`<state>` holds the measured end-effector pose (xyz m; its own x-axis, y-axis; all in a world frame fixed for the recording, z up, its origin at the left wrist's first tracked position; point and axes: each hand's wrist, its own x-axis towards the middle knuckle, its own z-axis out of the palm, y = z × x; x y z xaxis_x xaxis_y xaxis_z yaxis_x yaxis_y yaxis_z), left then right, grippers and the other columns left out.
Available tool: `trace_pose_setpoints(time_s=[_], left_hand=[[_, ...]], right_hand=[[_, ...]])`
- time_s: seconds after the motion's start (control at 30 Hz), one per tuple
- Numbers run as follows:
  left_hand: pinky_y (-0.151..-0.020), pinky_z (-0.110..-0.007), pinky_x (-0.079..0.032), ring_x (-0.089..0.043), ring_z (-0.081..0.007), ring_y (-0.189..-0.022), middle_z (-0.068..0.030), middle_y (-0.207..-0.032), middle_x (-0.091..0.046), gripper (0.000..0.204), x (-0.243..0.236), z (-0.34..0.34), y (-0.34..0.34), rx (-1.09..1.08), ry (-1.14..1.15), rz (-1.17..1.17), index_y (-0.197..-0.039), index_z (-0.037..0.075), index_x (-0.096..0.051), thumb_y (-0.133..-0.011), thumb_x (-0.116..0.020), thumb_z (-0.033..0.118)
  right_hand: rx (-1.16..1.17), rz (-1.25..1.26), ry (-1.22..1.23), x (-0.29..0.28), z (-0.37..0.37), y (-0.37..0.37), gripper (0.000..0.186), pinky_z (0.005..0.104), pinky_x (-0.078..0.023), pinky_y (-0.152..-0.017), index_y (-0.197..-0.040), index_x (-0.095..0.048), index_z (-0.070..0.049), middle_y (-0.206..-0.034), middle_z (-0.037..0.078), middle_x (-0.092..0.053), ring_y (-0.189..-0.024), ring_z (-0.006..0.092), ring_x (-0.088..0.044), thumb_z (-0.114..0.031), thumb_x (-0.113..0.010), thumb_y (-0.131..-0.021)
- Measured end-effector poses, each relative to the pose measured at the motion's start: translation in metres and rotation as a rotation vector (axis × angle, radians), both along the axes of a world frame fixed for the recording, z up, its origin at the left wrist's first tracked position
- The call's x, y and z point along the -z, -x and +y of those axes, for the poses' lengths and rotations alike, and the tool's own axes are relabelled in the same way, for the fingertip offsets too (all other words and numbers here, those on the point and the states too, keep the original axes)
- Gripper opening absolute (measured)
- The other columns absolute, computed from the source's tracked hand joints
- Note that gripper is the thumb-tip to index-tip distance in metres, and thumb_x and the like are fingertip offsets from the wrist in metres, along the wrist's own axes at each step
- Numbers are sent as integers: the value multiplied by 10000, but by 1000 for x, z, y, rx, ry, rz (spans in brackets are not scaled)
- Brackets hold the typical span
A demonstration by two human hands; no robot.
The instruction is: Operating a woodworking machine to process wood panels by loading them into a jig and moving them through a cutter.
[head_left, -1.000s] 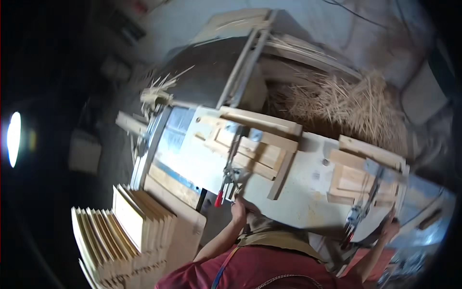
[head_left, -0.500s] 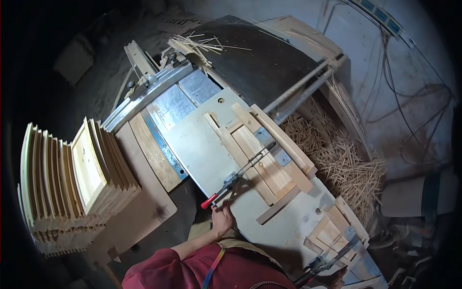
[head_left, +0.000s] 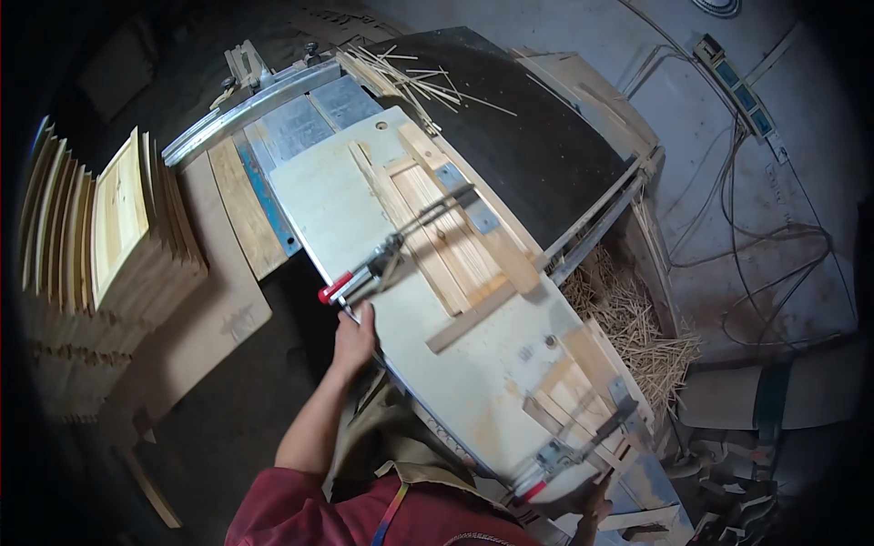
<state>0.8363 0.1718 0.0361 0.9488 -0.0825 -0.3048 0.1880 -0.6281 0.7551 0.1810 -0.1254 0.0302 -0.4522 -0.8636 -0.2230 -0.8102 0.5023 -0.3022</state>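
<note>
A long white board (head_left: 319, 182) lies slantwise across the saw table. It carries a framed wooden panel (head_left: 446, 246) pressed down by a toggle clamp (head_left: 391, 250) with a red handle. My left hand (head_left: 355, 338) is closed round the board's left edge, just below that handle, thumb up. Nearer me, a second toggle clamp (head_left: 560, 455) with a red handle reaches over a smaller wooden panel (head_left: 574, 391). My right hand (head_left: 594, 503) is at the lower right, beside the board's near end; it is dark and blurred, its fingers mostly hidden.
Stacked wooden door panels (head_left: 118, 218) stand at the left on a brown side board (head_left: 218, 309). A metal fence (head_left: 246, 105) crosses the table's far left. Thin offcut sticks (head_left: 410, 82) lie on the dark tabletop (head_left: 510, 118), with a heap of wood strips (head_left: 637, 337) at the right.
My view has shifted, so the board and table appear farther up and left. My left arm is stretched out more, its hand still at the board's edge. My right hand has come into view.
</note>
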Motion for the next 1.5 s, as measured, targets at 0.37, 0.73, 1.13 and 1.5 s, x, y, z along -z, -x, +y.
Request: trace_pose_setpoints(time_s=[0.37,0.73,1.13,1.5], left_hand=[[-804,-345,-569,-703,-224,-847,-158,-1015,-731,944,41,-56,533,294,482,233,-1568,-104,-342,-953,-765,473],[-1107,-478,-492,-642,-432,-1292,-332,-1371,-662,1073,32,-191,642,-306,82,96,-1266,-227,-636,-924,-589,789],[-936,-380,-520,-672,-242,-1014,-183,-1111,-749,890,74,-218,802,-230,324,115,-1175,-105,-756,-906,-689,740],[-1068,-529,-508,-659,-502,-1228,-374,-1248,-696,1053,48,-244,882,-558,-167,-53,-1186,-186,-700,-966,-457,815]], right_hand=[[-799,-310,-123,-23,-12,161,610,425,-518,-716,-1023,-752,62,-757,164,-682,-745,230,-649,-536,-629,-1036],[-518,-300,327,-113,2,616,335,418,-565,-764,-1119,-730,39,-922,199,-719,-806,356,-696,-236,-788,-935],[548,313,-9,22,-97,1066,717,492,-584,-899,-1399,-554,90,-1048,294,-725,-919,431,-725,-477,-670,-976],[513,147,-71,74,-160,1125,646,504,-580,-961,-1450,-423,43,-1232,300,-671,-1089,444,-697,-324,-663,-975]])
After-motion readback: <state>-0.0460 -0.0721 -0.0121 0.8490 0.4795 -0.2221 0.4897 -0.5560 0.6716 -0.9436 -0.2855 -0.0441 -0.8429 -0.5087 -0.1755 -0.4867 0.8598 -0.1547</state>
